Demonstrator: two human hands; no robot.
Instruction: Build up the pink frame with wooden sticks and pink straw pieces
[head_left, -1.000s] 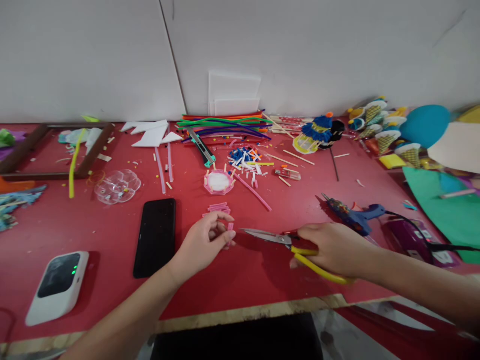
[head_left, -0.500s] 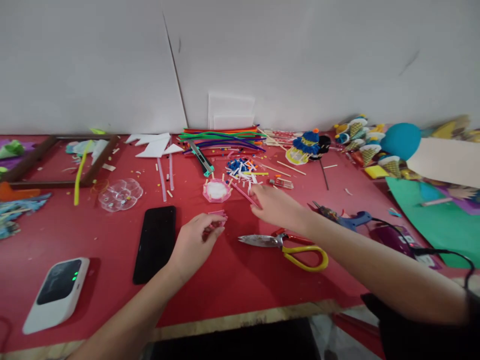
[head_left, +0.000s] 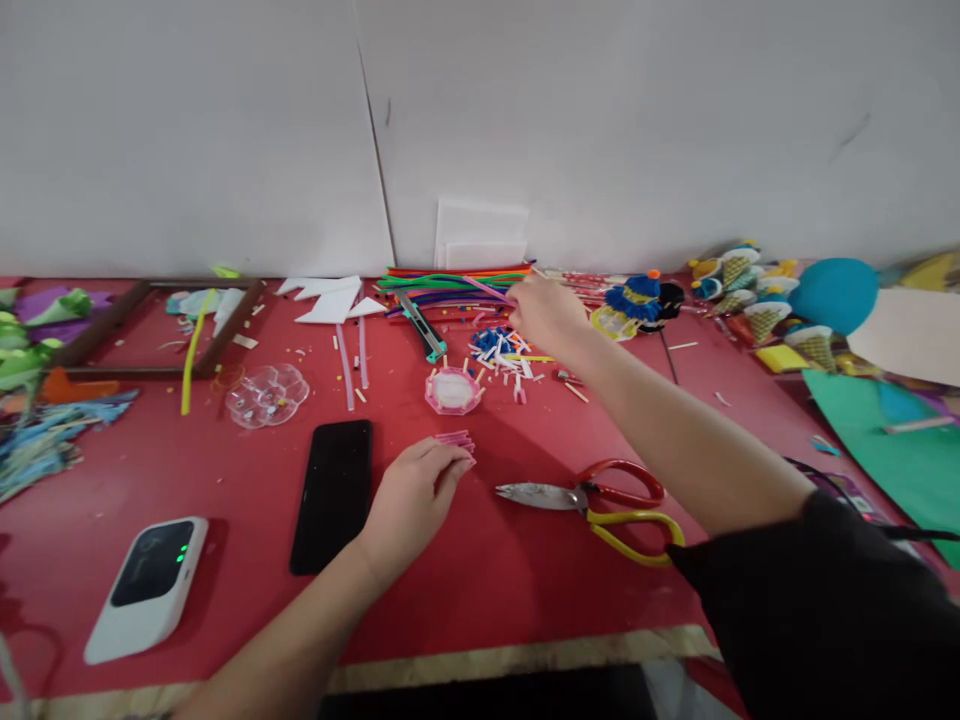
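My left hand (head_left: 420, 500) is closed around a small bunch of short pink pieces (head_left: 456, 440), which stick out past the fingertips. Its palm side is hidden. Over the back of the table, my right hand (head_left: 551, 312) pinches a long pink pipe cleaner (head_left: 487, 290), held above the pile of coloured pipe cleaners (head_left: 450, 283). Between the hands sits a pink octagonal piece (head_left: 453, 391) with a white middle and small pegs round its rim. Scissors (head_left: 544, 496) with one red and one yellow handle lie open below the right forearm.
A green utility knife (head_left: 424, 328) lies near the pipe cleaners. Blue and white cut bits (head_left: 499, 348) are scattered behind the octagon. A black phone (head_left: 331, 497), a white device (head_left: 146, 590) and a clear flower-shaped tray (head_left: 268, 396) are on the left. Ice-cream-cone crafts (head_left: 769, 315) crowd the right.
My right hand has moved away from me, carrying the pink pipe cleaner to the pile at the back. My left hand stays low with its pink pieces. The view has shifted slightly left.
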